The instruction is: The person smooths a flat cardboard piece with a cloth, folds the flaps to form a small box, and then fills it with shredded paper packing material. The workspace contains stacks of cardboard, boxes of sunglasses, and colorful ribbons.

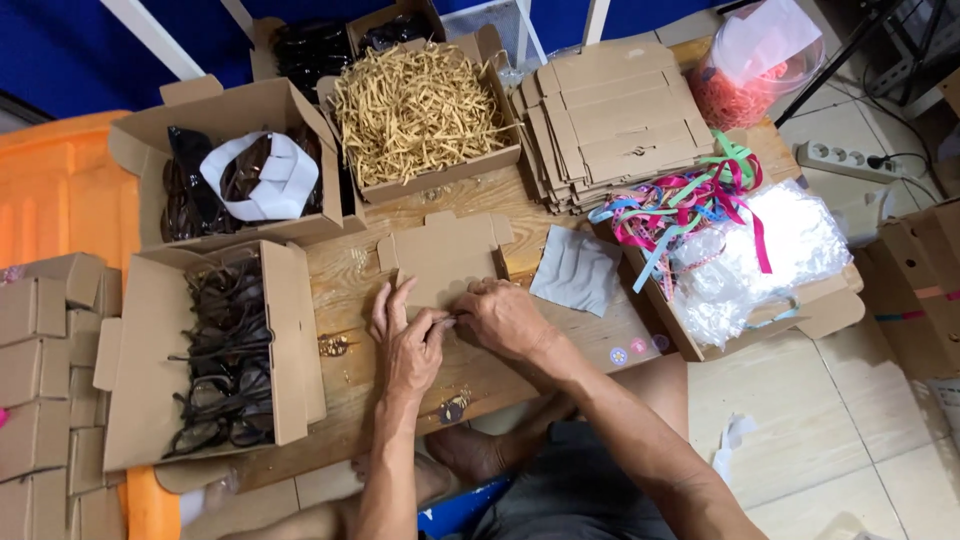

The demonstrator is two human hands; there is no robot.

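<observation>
Pressing down on a flat, unfolded cardboard box blank [442, 258], your two hands meet at its near edge on the wooden tabletop [350, 290]. Your left hand [408, 345] lies with its fingers [385, 305] spread and flat, their tips resting on the blank's lower left corner. Your right hand [503, 318] curls beside it, fingers closed in a pinch on something small at the blank's edge; what it is you cannot tell from here. The blank is plain brown card, matte and smooth, with tabs jutting from its top and sides.

Just right of the blank lies a grey, softly creased pouch [576, 270]. Behind the blank stands an open carton of pale, stringy paper shreds [412, 110], tangled and dry-looking. Right of that carton sits a stack of flat brown blanks [615, 115]. Further right of the blank, glossy ribbons [700, 195] in pink, green and blue spill over crinkled clear plastic bags [760, 255]. Left of the blank, an open cardboard box [290, 340] holds dark, thin-framed glasses [225, 350], piled loosely.
</observation>
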